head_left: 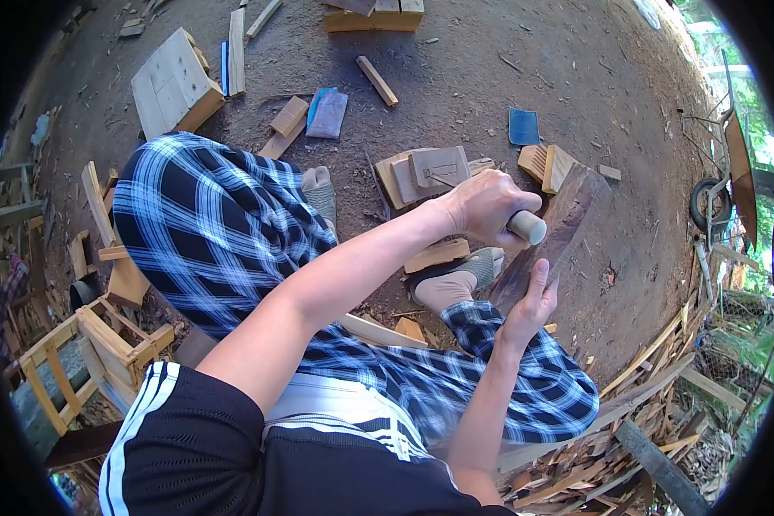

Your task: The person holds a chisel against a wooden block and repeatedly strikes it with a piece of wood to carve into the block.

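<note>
My left hand (494,209) is closed around a tool with a round pale wooden handle (527,227). The handle's butt end sticks out of the fist towards the right. A thin shaft shows on the other side of the fist, over a wooden block (439,163); the tool's working end cannot be made out. Lower down, my right hand (529,311) grips the near end of a long dark wooden board (568,215), thumb up along its edge and fingers partly hidden behind it. The board slants up to the right, beyond the handle.
Small wooden blocks (557,168) and a blue sandpaper-like sheet (523,126) lie on the dirt ground. A wooden box (174,83) stands at upper left, a wooden frame (95,348) at lower left. Scrap wood (568,482) is heaped at lower right; a wheelbarrow (735,181) is at far right.
</note>
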`<action>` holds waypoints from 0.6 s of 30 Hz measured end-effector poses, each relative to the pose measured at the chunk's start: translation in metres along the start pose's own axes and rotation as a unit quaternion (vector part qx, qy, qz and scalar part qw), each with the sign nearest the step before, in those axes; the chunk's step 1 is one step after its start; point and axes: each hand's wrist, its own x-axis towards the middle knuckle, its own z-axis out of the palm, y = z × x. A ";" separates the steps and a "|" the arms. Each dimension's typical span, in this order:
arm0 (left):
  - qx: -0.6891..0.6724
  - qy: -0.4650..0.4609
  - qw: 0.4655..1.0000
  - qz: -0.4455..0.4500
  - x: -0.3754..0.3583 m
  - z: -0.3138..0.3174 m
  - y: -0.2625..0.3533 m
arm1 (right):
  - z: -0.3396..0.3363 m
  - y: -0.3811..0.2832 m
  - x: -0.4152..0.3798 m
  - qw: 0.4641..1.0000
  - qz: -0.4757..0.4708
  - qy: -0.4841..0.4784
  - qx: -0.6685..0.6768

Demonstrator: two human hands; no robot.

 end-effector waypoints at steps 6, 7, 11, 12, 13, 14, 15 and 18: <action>-0.010 -0.007 1.000 0.008 0.002 0.000 0.000 | 0.001 0.001 0.001 1.000 -0.005 0.003 0.002; -0.013 -0.006 1.000 0.011 0.002 0.001 0.000 | 0.000 0.002 0.001 1.000 0.001 -0.002 0.000; -0.016 0.016 1.000 0.005 -0.001 0.002 -0.001 | 0.000 0.001 0.001 1.000 0.008 -0.001 -0.006; -0.016 0.017 1.000 0.005 -0.002 0.003 0.000 | 0.002 -0.002 0.001 1.000 -0.005 0.007 -0.001; 0.013 0.071 0.997 -0.005 -0.005 0.003 0.002 | 0.006 -0.006 0.001 1.000 -0.018 0.014 0.004; 0.041 0.124 0.991 -0.015 -0.007 0.004 0.003 | 0.007 -0.013 -0.001 1.000 -0.018 0.014 0.004; 0.041 0.124 0.991 -0.015 -0.008 0.005 0.004 | 0.009 -0.027 -0.003 1.000 -0.017 0.008 -0.001; 0.042 0.230 0.968 -0.094 -0.012 0.011 0.001 | 0.003 -0.045 -0.005 1.000 -0.022 0.004 -0.012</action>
